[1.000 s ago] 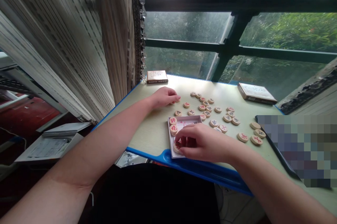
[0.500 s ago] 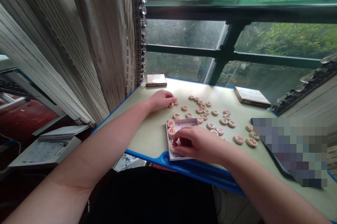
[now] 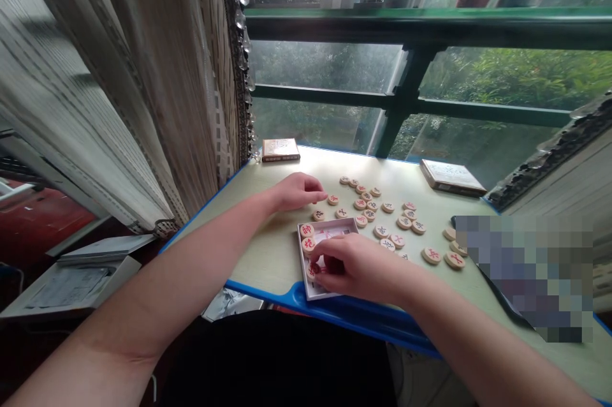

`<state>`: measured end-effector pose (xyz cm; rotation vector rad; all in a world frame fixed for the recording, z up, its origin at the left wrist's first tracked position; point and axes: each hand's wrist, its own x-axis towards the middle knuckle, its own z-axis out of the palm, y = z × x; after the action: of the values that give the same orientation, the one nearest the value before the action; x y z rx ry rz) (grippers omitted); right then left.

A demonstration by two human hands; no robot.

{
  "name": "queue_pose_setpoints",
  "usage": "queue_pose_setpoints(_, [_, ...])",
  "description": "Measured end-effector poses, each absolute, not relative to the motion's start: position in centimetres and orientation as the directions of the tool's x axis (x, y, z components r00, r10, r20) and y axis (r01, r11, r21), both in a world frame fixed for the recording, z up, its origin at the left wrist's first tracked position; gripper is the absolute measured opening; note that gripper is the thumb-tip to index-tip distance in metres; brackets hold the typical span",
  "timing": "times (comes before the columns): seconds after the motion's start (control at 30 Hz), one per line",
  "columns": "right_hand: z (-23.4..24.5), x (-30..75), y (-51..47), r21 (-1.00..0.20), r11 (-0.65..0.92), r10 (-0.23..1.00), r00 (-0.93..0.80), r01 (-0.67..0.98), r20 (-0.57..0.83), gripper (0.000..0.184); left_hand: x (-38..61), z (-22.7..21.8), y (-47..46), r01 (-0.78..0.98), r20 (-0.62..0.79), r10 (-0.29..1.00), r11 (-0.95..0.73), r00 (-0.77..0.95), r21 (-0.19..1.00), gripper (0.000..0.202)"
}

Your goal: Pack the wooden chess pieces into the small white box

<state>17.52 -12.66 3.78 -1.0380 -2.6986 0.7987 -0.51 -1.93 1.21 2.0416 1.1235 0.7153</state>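
My left hand [image 3: 302,191] is over the table's left part, fingers curled and fingertips beside a red-marked xiangqi piece [image 3: 333,200]. Whatever lies under its fingers is hidden. In the shallow white box [image 3: 329,224], my right hand [image 3: 342,266] pinches a round wooden xiangqi piece [image 3: 311,270] at the left wall, below two red-marked pieces [image 3: 307,238] lined up there. More xiangqi pieces [image 3: 371,205], red-marked and dark-marked, lie scattered on the table behind and right of the box.
A small box [image 3: 280,149] stands at the back left and a flat box [image 3: 452,177] at the back right. A dark-edged, pixelated flat object [image 3: 526,279] lies on the right. The table [image 3: 258,247] has a blue rim. Curtains hang on both sides of the window.
My left hand has shifted slightly right, closer to the red-marked piece; two pieces that showed under its fingers are out of sight. My right hand stays in the box. The view has moved slightly.
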Motion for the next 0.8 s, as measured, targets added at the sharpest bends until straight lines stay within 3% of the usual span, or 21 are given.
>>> queue_pose_setpoints(0.33, [3.5,17.6,-12.6,-0.497,0.646,0.667,-0.745,0.580,-0.003,0.014,-0.6,2.7,-3.1,0.366,0.104,0.782,-0.400,0.615,0.840,0.030])
queue_pose_setpoints(0.47, [3.4,17.7,-12.5,-0.459,0.655,0.678,-0.735,0.600,0.006,0.008,-0.8,3.2,-3.4,0.440,0.003,0.739,-0.404,0.673,0.802,0.032])
queue_pose_setpoints(0.6, [3.1,17.5,-12.4,-0.409,0.662,0.699,-0.715,0.628,0.034,0.014,-0.9,3.4,-3.6,0.494,-0.090,0.679,-0.430,0.728,0.756,0.031])
queue_pose_setpoints(0.8, [3.1,17.5,-12.5,-0.447,0.661,0.688,-0.724,0.603,0.042,0.012,-0.9,3.4,-3.7,0.510,-0.121,0.668,-0.424,0.734,0.748,0.030])
